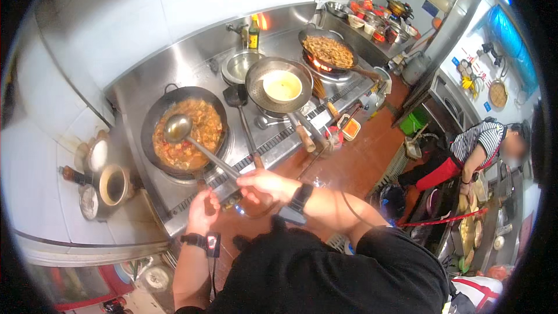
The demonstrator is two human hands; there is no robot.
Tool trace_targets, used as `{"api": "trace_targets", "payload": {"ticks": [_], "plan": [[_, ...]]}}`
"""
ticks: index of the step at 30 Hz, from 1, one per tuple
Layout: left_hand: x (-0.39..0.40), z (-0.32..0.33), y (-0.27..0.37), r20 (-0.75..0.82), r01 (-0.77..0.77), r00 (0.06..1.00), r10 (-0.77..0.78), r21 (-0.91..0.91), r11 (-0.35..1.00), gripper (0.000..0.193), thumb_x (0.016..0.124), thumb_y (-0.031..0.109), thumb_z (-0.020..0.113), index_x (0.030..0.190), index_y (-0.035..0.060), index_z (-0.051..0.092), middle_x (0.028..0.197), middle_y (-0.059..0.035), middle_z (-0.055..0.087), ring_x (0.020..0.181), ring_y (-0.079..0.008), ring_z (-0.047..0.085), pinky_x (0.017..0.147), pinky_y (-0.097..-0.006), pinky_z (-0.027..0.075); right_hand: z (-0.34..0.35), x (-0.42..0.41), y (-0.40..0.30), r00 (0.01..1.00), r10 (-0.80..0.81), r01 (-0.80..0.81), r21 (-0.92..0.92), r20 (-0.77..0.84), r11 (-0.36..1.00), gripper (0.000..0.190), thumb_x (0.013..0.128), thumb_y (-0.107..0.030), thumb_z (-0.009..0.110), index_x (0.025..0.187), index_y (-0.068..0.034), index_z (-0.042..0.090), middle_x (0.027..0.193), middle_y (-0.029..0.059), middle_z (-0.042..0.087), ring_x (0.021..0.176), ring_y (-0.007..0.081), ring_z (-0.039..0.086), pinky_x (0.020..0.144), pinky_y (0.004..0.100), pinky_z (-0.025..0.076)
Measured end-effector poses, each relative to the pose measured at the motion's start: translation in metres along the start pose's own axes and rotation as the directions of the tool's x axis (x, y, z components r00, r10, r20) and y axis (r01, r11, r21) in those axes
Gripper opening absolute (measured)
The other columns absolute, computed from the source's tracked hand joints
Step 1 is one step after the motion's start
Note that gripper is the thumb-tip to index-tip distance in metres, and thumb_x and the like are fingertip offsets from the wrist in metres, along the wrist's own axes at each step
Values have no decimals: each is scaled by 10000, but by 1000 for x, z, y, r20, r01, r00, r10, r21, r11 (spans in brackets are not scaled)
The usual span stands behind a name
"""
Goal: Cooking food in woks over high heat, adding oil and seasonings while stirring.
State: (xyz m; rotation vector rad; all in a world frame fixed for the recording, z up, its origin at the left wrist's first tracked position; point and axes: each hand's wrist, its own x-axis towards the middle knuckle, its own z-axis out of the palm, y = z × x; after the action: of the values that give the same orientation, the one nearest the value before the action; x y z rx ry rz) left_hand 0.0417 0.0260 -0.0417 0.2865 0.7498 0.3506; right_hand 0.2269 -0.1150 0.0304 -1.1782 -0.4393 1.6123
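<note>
My right hand (263,185) grips the long handle of a steel ladle (178,128). The ladle's bowl is over the reddish-brown stewed food (187,152) in a black wok (150,148) on the left burner. At the wok's near side, my left hand (204,211) has its fingers curled by the short wooden handle (201,184); the grip itself is partly hidden. A black wok spatula (236,96) lies on the steel range (130,113) just right of this wok, its wooden-ended handle running towards my right hand.
A perforated strainer (255,83) holds a bowl of yellowish liquid (283,86). Behind it stand a steel basin (239,67) and a bottle (253,34). Flames glow under another wok of browned food (329,51). Seasoning containers (115,185) line the left; a co-worker (473,148) bends at the right.
</note>
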Motion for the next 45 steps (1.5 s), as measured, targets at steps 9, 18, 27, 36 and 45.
{"api": "trace_targets", "payload": {"ticks": [9,18,27,36,45], "plan": [[-13,3,1,59,24,998,-22,-39,999,136,816,96,564,904,9,507,689,-46,521,561,-131,483,491,-232,423,-11,-32,-6,993,16,-50,-282,-121,958,215,888,-216,567,919,-4,541,668,30,542,484,108,513,397,245,421],[-19,20,-3,-12,-80,997,80,37,996,100,860,147,575,876,52,547,714,-40,549,610,-141,514,528,-263,424,-15,-7,1,980,-10,-22,-156,-198,988,211,884,-183,587,998,-21,514,694,31,552,496,112,519,426,231,428],[-8,0,-7,22,-83,996,85,-55,995,122,863,170,590,903,58,562,750,-75,579,621,-193,542,540,-307,445,-32,27,37,717,-689,258,-957,101,129,174,842,-150,605,897,-6,524,629,47,555,513,126,562,438,269,448],[-11,9,-22,-103,-165,983,150,-156,974,283,873,330,595,984,70,585,767,-57,573,637,-155,521,541,-260,439,-13,-16,-38,949,-203,5,-632,-241,775,215,834,-164,614,910,14,520,569,25,518,456,97,500,405,243,391],[43,2,-147,78,-200,622,779,978,61,290,857,266,570,972,-1,562,807,-183,606,796,-334,602,675,-434,466,-84,-20,-70,1000,25,-26,-239,-8,971,192,880,-168,553,939,2,486,688,53,551,492,138,531,408,274,422]]}}
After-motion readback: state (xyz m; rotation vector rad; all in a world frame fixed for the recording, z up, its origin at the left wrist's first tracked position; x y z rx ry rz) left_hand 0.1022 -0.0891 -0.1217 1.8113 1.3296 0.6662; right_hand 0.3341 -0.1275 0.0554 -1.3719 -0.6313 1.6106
